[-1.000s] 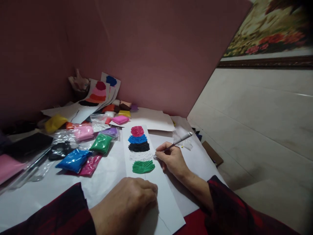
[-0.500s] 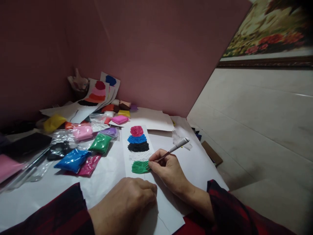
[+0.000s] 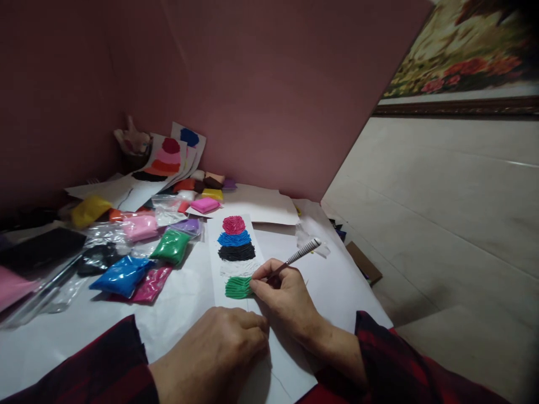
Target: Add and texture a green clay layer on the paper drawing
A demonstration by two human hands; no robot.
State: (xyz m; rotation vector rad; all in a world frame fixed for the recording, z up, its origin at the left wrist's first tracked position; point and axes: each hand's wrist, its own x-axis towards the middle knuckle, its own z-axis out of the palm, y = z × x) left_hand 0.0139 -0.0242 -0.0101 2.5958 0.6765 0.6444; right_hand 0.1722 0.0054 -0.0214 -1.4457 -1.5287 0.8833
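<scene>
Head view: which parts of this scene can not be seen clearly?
- Tip of the tool: hidden behind the right hand at the green clay.
- Paper strip: near end covered by the left hand and cut off by the bottom edge.
- Pink block: cut off by the left edge.
- Object in the far corner: too dark and small to identify.

Right hand (image 3: 286, 297) in a pinch grip, thumb and forefinger closed together near the fingertips, other fingers (image 3: 261, 288) curled under, wrist angled in from the near right edge of the table, dark red sleeve. Left hand (image 3: 214, 350) is a loose fist, knuckles up, pressed flat at the near edge, forearm in the same sleeve.
</scene>
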